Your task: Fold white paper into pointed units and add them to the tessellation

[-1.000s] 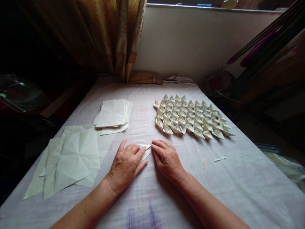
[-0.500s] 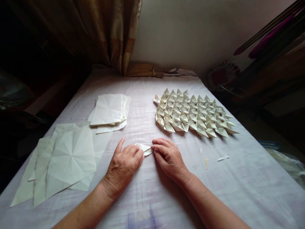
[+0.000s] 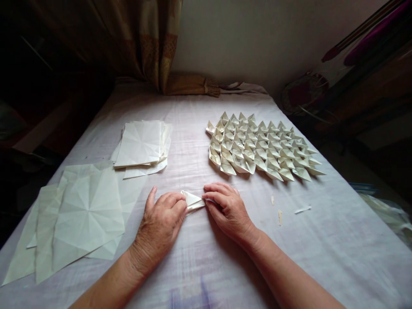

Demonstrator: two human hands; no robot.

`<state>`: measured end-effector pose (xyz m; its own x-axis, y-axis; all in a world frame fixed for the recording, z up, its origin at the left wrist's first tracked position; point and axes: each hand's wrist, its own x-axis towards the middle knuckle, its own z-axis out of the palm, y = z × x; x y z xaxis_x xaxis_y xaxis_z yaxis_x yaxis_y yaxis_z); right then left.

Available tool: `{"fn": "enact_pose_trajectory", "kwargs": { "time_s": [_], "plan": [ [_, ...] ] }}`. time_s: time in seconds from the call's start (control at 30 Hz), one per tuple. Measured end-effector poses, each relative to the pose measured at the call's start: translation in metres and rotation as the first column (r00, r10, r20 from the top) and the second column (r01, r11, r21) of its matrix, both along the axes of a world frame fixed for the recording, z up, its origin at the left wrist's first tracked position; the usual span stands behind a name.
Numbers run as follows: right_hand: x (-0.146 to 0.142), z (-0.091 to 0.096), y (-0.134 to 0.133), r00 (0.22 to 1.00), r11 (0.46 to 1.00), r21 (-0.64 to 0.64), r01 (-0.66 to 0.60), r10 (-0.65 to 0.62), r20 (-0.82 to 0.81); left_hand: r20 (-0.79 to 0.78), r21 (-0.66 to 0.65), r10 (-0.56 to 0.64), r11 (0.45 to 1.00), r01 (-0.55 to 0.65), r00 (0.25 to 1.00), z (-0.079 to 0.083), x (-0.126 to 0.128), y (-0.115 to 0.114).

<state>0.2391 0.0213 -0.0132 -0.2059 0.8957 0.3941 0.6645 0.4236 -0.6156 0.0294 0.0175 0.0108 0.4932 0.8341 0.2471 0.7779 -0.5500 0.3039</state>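
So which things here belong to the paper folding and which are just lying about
Part of the job:
small folded paper, touched by the left hand and right hand
loose creased sheets and paper stack, probably material
rows of folded pieces, probably made already

Just lying about, it seems:
two yellowish scraps
thin white strip

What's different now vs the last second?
The left hand has slid left over the folded paper to its left end, uncovering more of it. The view has also tilted down a bit. No visible letting go. Unchanged: the right hand at the paper's right tip; the creased sheets, paper stack and block of folded pieces on the cloth.
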Motion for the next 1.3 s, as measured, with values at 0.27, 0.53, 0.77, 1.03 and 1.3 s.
{"fn": "enact_pose_trajectory", "kwargs": {
  "time_s": [0.27, 0.53, 0.77, 1.03, 1.3],
  "plan": [
    [-0.0019, 0.0003, -0.0007, 1.0, 1.0, -0.023, 0.016, -0.016, 0.007, 0.008, 0.007, -0.019, 1.0, 0.019, 1.0, -0.0002, -0.0029, -0.0007],
    [-0.0012, 0.0015, -0.0001, 1.0, 0.999, -0.033, 0.019, -0.02, -0.005, 0.013, -0.024, -0.022, 0.999, 0.022, 1.0, 0.003, -0.0029, -0.0016],
    [-0.001, 0.002, -0.0013, 0.999, 0.999, -0.033, 0.006, -0.005, 0.035, 0.019, 0.007, -0.006, 1.0, 0.006, 1.0, -0.0011, -0.0036, 0.0001],
    [-0.001, -0.0004, -0.0023, 0.998, 1.0, -0.027, 0.003, -0.002, 0.056, 0.038, 0.026, -0.002, 1.0, 0.001, 0.999, -0.0001, -0.0043, 0.0019],
    [-0.0052, 0.0015, -0.0015, 0.996, 1.0, 0.006, -0.02, 0.019, 0.092, 0.039, 0.013, -0.009, 1.0, 0.008, 0.999, 0.0013, -0.0032, 0.0026]
  ]
}}
